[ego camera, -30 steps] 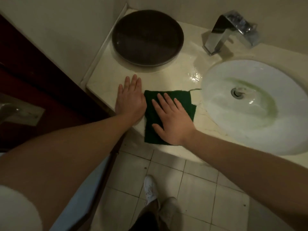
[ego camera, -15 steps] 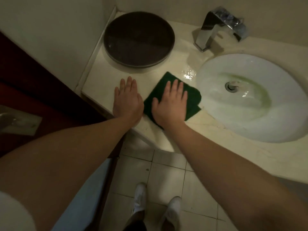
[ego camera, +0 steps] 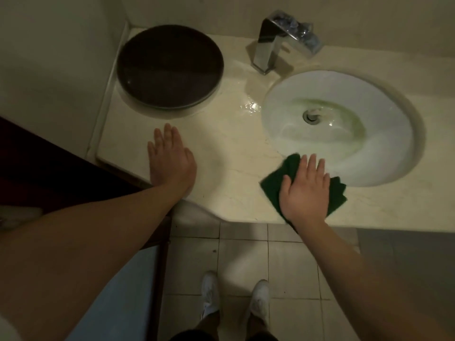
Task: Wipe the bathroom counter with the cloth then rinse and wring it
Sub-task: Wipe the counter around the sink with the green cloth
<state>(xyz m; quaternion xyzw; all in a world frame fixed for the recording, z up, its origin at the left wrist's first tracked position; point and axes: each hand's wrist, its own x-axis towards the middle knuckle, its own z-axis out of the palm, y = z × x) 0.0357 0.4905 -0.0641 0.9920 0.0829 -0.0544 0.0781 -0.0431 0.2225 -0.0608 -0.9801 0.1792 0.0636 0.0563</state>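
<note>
The right hand (ego camera: 305,188) lies palm-down on the dark green cloth (ego camera: 336,193), fingers extended and close together; its grip is flat and spread, pressing the cloth to the surface rather than pinching it. The cloth is bunched under the palm, with folds showing to the left and right of the hand. It lies on the front strip of the cream marble desk (ego camera: 229,153), just beside the near rim of the white oval sink basin (ego camera: 384,134); its upper corner touches or slightly overlaps that rim, which of the two cannot be told.

The left hand (ego camera: 170,161) rests palm-down on the bare desk near its front left edge, well apart from the cloth. Its grip is flat, fingers extended and together, holding nothing.

A round dark brown tray (ego camera: 170,66) sits on the desk at the rear left corner. A chrome square-bodied faucet (ego camera: 268,43) stands behind the basin. A wet patch (ego camera: 250,105) glistens on the desk between the tray and the basin. Green staining surrounds the drain (ego camera: 311,116).

Below the desk edge, two white shoes (ego camera: 259,301) stand on the tiled floor (ego camera: 241,257).
</note>
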